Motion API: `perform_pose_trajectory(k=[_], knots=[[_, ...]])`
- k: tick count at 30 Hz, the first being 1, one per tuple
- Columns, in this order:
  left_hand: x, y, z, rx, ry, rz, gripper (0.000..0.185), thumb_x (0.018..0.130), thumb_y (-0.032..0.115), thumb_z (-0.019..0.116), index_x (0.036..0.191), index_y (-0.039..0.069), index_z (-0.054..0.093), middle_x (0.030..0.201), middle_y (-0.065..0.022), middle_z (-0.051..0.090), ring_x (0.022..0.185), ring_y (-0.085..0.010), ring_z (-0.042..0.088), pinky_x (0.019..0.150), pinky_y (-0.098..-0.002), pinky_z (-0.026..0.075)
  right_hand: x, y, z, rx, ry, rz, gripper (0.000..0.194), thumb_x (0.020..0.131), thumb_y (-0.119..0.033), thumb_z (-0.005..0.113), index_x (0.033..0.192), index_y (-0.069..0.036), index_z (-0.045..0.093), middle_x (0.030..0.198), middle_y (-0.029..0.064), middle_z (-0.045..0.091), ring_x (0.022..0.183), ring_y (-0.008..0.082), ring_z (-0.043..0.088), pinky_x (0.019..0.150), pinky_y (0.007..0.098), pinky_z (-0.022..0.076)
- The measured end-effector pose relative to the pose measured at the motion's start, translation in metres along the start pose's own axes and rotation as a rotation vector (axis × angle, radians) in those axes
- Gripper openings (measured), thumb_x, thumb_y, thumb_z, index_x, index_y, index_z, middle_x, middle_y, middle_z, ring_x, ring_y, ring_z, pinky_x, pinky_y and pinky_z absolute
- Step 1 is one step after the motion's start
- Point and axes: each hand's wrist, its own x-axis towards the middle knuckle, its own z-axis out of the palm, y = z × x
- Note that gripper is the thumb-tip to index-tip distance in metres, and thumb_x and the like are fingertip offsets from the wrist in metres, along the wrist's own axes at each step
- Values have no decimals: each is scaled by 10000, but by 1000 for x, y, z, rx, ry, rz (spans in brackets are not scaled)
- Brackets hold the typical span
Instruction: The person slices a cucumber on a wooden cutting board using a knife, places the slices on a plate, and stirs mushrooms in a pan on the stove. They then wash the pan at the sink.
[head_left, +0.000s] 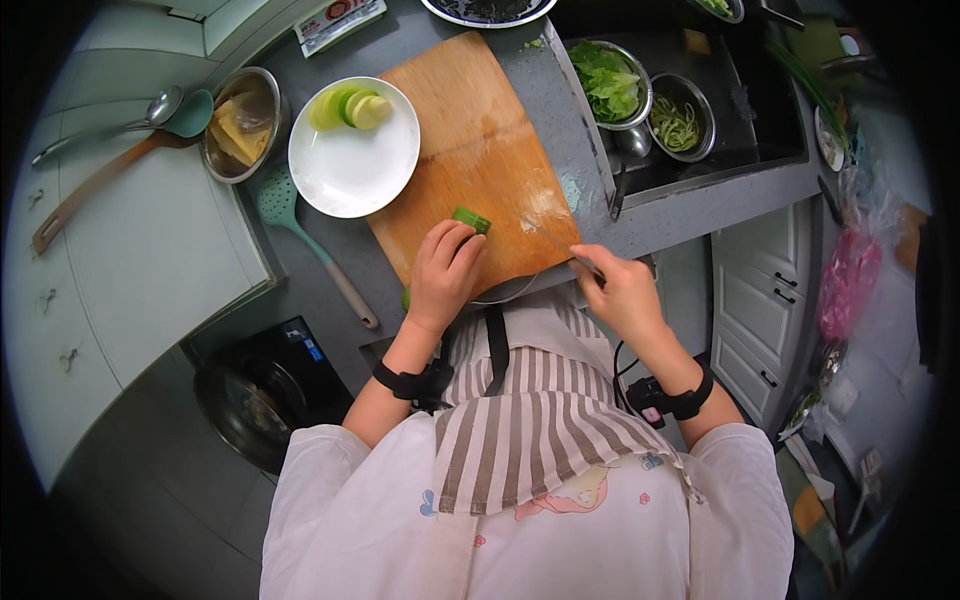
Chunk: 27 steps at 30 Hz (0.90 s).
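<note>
A wooden cutting board (450, 82) lies on the counter in front of me. Near its front edge, the fingers of my left hand (444, 274) rest on a short piece of green vegetable (471, 219) and hold it against the wood. My right hand (622, 289) grips a knife (553, 238) at the board's right front corner. Seen nearly edge-on, its thin blade points up and left over the board, to the right of the piece. A white plate (352, 176) overlaps the board's left side, with several pale green slices (349, 109) fanned near its far rim.
A turquoise skimmer (279, 201) lies left of the board, below a metal bowl (247, 161) of yellow food. Lettuce (606, 79) and green strips (679, 124) fill bowls in the sink (772, 154) at right. A frying pan (240, 412) sits at lower left.
</note>
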Motion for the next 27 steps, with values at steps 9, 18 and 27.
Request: perform_pose_trajectory(k=[9, 18, 27], knots=[[5, -13, 5, -39, -22, -15, 239, 685, -4, 716, 908, -13, 630, 981, -106, 601, 974, -295, 574, 790, -377, 497, -1, 9, 16, -166, -186, -39, 170, 775, -71, 591, 940, -55, 554, 657, 151, 616, 595, 346, 613, 540, 443, 487], [-1, -14, 8, -29, -63, -48, 236, 689, -17, 717, 909, -27, 632, 968, -117, 603, 954, -308, 583, 788, -378, 497, 0, 8, 12, -187, -244, -36, 193, 768, -65, 587, 955, -46, 548, 640, 145, 601, 571, 344, 603, 519, 436, 480], [-3, -13, 9, -36, -100, -68, 249, 660, -24, 710, 897, -22, 632, 981, -127, 604, 982, -322, 577, 819, -395, 495, 9, -10, -2, -299, -403, 30, 174, 762, -17, 578, 926, -42, 526, 639, 148, 602, 572, 335, 599, 506, 427, 471]])
